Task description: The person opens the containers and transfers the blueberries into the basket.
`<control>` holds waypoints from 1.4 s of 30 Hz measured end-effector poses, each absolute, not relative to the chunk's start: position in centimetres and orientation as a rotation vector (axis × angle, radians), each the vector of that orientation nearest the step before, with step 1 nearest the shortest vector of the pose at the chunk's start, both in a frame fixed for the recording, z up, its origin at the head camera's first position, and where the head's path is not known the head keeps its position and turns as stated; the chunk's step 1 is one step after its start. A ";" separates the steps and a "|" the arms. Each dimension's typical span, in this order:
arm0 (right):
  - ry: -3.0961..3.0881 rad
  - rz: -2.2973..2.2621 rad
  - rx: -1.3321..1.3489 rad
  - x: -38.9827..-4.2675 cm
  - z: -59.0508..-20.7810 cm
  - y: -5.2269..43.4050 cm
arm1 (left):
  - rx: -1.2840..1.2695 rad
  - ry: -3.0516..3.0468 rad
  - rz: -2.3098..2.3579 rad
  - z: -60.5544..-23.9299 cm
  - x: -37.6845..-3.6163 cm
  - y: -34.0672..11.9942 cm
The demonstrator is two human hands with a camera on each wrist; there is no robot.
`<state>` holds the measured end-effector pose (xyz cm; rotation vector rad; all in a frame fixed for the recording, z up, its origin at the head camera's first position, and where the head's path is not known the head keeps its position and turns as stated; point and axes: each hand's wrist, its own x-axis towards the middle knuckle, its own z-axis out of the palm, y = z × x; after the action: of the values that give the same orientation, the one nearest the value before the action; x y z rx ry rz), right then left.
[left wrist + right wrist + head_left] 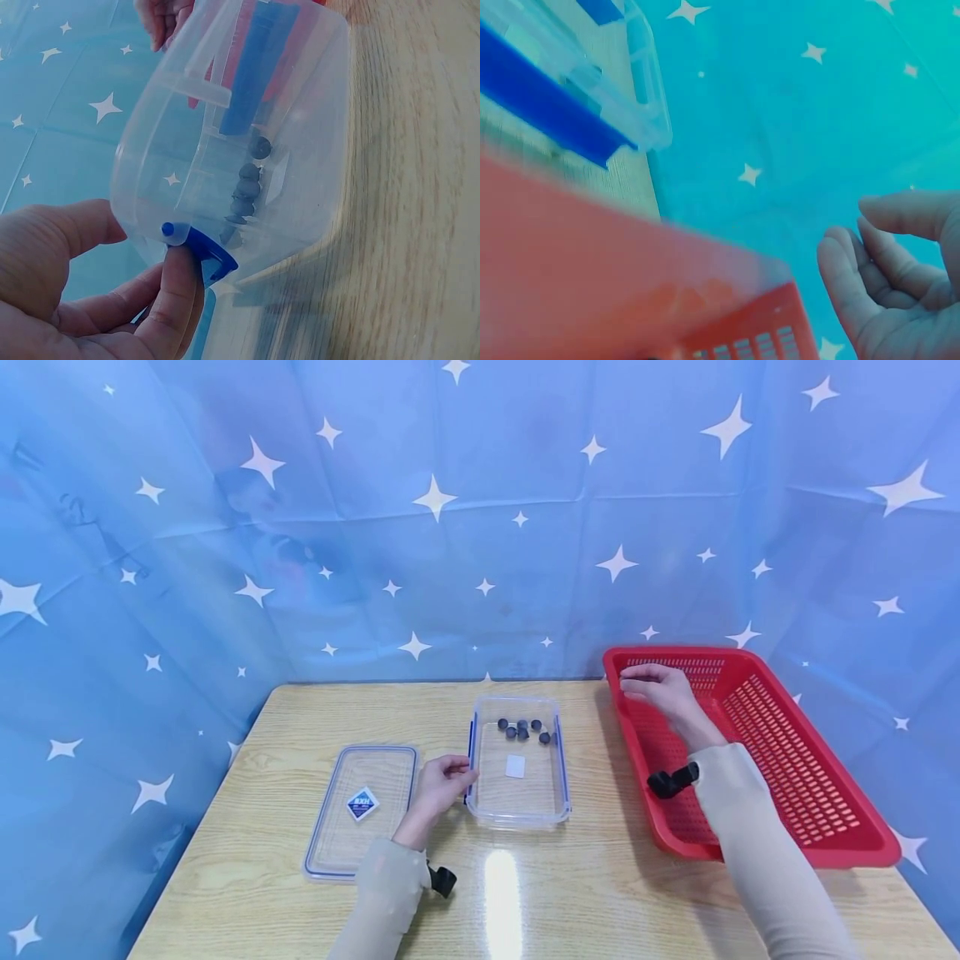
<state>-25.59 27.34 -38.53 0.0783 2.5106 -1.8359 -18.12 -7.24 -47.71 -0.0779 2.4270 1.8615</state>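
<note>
Gripping the left edge of a clear container (517, 797) at the centre of the head view, the left hand (441, 785) sets its thumb against the wall and its fingers against a blue latch (206, 249), as the left wrist view shows. The right hand (663, 689), at right of centre, holds nothing; its fingers are loosely bent, thumb apart from them, above the upper left part of a red basket (787, 752). Several small dark round pieces (522, 734) lie in the container's upper part, with a white square (515, 767) below them. A blue-edged lid (341, 847) bearing a blue diamond label (363, 803) lies flat at lower left on the wooden table (247, 852). Behind hangs blue cloth (525, 460) with white stars.
</note>
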 end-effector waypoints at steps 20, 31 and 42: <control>2.546 -1.684 0.027 -27.0 -38.7 20.9 | -0.095 2.422 1.857 -47.9 -18.4 -7.3; 2.344 -1.889 -0.038 -27.6 -39.5 16.7 | -0.099 2.417 1.858 -47.8 -18.4 -7.3; 2.278 -1.918 -0.001 -27.2 -41.0 13.4 | -0.085 2.449 1.846 -47.9 -18.4 -7.3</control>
<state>-27.18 13.42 -41.02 -0.0008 2.2775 -1.9175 -18.36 -7.26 -47.94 -0.0851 2.4493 1.8464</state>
